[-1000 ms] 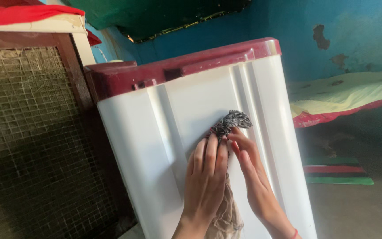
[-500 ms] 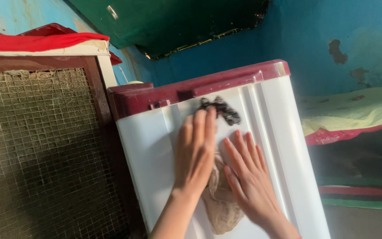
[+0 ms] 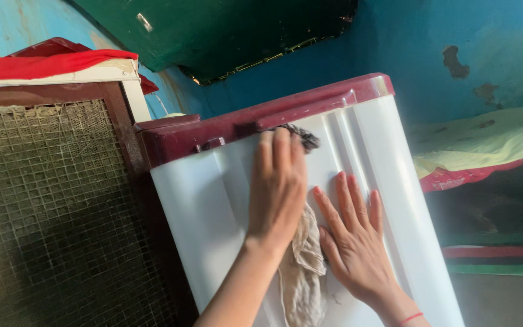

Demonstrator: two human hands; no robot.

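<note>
Blue, patchy walls (image 3: 431,36) close the room at the far side, with a dark green panel (image 3: 225,30) high at the far left; a bed (image 3: 485,139) with a pale yellow cover and red edge lies at the right; a brown mesh-fronted cabinet (image 3: 49,206) stands at the left with a red cloth (image 3: 43,63) over its top; between them stands a white appliance (image 3: 213,218) with a maroon top rim (image 3: 261,118).

Left hand (image 3: 278,188) lies flat on the white side panel, fingers straight and pressing a rag (image 3: 301,266) against it; the rag's dark patterned end shows past the fingertips, right at the maroon rim, and its pale end hangs down below the wrist; right hand (image 3: 353,242) lies just beside it, open and spread flat on the panel, its thumb side touching the pale part of the rag; a red thread (image 3: 411,317) circles that wrist.

Against the pictures from a moment ago, the left hand has slid up the panel from the middle to the rim, carrying the dark end of the rag with it; the right hand has let go of the cloth and flattened out; judged from that, one upward wiping stroke has reached the top of the panel.
</note>
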